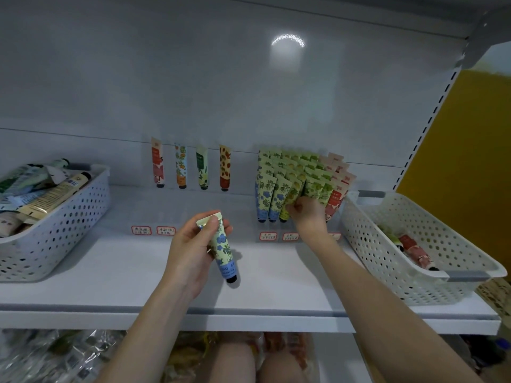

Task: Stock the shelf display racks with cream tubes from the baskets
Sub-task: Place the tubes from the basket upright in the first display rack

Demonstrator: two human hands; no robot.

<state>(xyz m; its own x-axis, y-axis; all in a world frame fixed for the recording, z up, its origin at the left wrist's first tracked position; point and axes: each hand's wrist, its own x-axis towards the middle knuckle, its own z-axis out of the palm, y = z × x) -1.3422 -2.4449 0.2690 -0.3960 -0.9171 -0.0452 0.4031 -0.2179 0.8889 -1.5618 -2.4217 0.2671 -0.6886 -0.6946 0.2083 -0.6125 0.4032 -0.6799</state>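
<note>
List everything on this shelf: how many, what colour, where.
shelf: one, white, across the view
left basket: one, white, perforated, heaped with tubes
right basket: one, white, few tubes inside
sample tubes: four, mixed prints, centre back
racked tubes: many, blue, yellow, green, pink rows, right of centre
labels: at least four, red-bordered, before the racks
blue-flower tube: one, in left hand
left hand: grips it
right hand: pinches a front racked tube

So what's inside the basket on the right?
The right basket holds a red-and-pink tube and a greenish tube beside it. Its near wall hides the rest of the floor, so more tubes could be lying there.
</note>
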